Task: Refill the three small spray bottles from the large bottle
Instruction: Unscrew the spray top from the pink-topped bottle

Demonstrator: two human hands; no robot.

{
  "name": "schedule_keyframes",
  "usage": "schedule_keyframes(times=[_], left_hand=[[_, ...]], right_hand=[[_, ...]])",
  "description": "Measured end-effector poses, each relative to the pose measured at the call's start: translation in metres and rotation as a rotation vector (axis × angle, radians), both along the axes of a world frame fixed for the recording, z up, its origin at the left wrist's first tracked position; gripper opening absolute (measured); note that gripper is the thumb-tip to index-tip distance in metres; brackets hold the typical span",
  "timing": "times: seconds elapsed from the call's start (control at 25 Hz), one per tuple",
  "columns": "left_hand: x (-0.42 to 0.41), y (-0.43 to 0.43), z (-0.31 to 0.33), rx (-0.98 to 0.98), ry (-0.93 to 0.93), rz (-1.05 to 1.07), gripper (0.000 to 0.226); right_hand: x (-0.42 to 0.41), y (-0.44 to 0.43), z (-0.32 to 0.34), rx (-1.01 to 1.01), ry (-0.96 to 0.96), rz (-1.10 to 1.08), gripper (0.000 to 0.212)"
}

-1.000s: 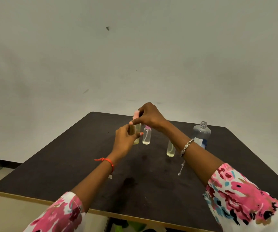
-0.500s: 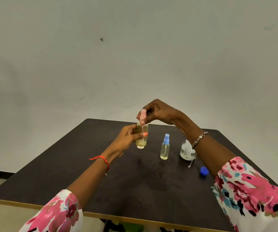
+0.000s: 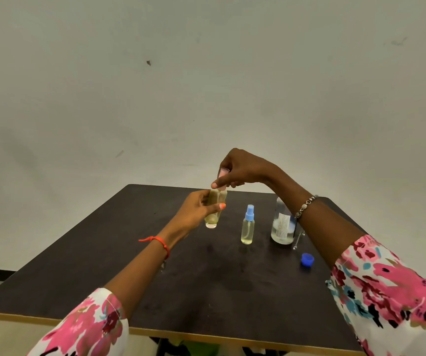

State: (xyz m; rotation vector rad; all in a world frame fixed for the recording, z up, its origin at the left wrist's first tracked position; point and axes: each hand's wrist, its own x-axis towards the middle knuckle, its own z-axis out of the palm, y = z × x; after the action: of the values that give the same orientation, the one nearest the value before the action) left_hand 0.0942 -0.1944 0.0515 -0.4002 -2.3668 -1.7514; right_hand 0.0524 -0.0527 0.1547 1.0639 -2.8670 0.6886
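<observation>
Bottle, small (image 3: 213, 219): your left hand (image 3: 193, 211) fingers wrapped round its body, your right hand (image 3: 247, 170) fingers pinching the pink top (image 3: 224, 172); hold it upright and twist squarely so nothing spills.

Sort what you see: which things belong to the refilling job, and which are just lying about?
Job: pink-topped bottle, left hand, right hand, blue-topped bottle, large bottle, blue cap.
Just there: table, bracelet, red string.
</observation>
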Motion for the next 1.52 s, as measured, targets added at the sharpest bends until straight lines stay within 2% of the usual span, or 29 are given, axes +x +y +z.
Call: schedule_keyframes(times=[0.08, 0.24, 0.32, 0.4, 0.48, 0.6, 0.68, 0.84, 0.96, 1.08, 1.16, 1.32, 1.52], left_hand=[[-0.001, 0.0, -0.001, -0.029, -0.011, 0.0, 0.041], [-0.001, 0.002, -0.003, -0.035, -0.036, 0.01, 0.046], [-0.001, 0.003, -0.004, -0.035, -0.031, 0.022, 0.046], [-0.003, 0.003, -0.005, -0.041, -0.027, 0.032, 0.049], [-0.005, 0.002, -0.006, -0.054, -0.029, 0.036, 0.05], [-0.008, 0.001, -0.012, -0.07, -0.045, 0.034, 0.049], [-0.008, 0.001, -0.016, -0.064, -0.069, 0.034, 0.051], [-0.011, -0.002, -0.022, -0.069, -0.091, 0.054, 0.045], [-0.015, -0.012, -0.029, -0.016, -0.122, 0.148, 0.044], [-0.019, -0.022, -0.033, 0.094, -0.151, 0.329, 0.04], [-0.023, -0.026, -0.035, 0.138, -0.167, 0.425, 0.042], [-0.025, -0.019, -0.034, 0.187, -0.158, 0.424, 0.043], [-0.022, -0.004, -0.034, 0.186, -0.155, 0.379, 0.043]], right_hand=[[0.002, 0.003, 0.003, 0.035, -0.015, 0.087, 0.02], [0.005, 0.006, 0.01, 0.122, -0.031, 0.183, 0.023], [0.005, 0.002, 0.006, 0.113, -0.032, 0.114, 0.022], [0.004, -0.001, 0.001, 0.107, 0.017, -0.018, 0.032], [0.002, 0.0, -0.003, 0.114, 0.041, -0.049, 0.031], [0.003, 0.004, -0.003, 0.17, 0.065, 0.083, 0.015], [0.003, 0.007, -0.002, 0.175, 0.106, 0.134, 0.022], [0.004, 0.016, -0.003, -0.011, 0.087, 0.058, 0.025], [-0.001, 0.033, -0.015, -0.313, -0.006, -0.074, 0.024], [-0.009, 0.052, -0.049, -0.595, -0.189, -0.181, 0.028], [-0.012, 0.058, -0.081, -0.579, -0.248, -0.257, 0.032], [-0.005, 0.046, -0.145, -0.325, -0.187, -0.299, 0.03], [0.01, 0.03, -0.197, -0.412, -0.113, -0.354, 0.034]])
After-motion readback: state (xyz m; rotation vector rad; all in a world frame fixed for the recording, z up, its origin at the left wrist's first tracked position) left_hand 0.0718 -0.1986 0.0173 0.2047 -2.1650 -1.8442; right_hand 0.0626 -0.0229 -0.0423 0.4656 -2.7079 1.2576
